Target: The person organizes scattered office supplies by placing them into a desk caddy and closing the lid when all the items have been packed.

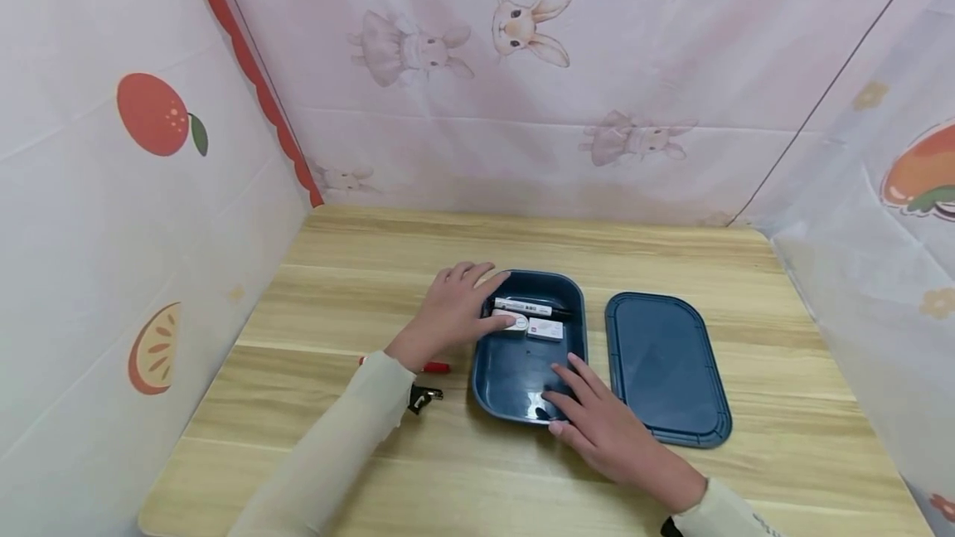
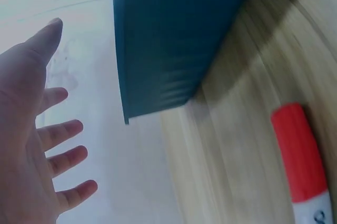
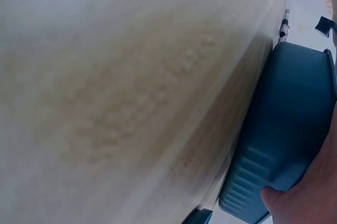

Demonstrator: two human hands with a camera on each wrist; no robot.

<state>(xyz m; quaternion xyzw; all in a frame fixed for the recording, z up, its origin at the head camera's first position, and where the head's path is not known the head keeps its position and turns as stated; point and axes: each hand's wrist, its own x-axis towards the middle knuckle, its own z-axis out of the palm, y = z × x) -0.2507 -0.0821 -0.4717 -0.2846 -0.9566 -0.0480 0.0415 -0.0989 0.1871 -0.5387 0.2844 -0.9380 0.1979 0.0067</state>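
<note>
A dark blue plastic box lies open on the table. Inside, toward its far end, are a white marker with a black tip end and two small white cartons side by side. My left hand is at the box's far left corner, fingers spread, with the thumb over the left carton and partly covering it. In the left wrist view those fingers stand straight beside the box wall. At the near right corner is my right hand, its extended fingers reaching over the rim.
The matching blue lid lies flat to the right of the box. A red-capped marker lies left of the box, partly behind the left forearm. A small black device shows at the left cuff. Printed cloth walls border the table.
</note>
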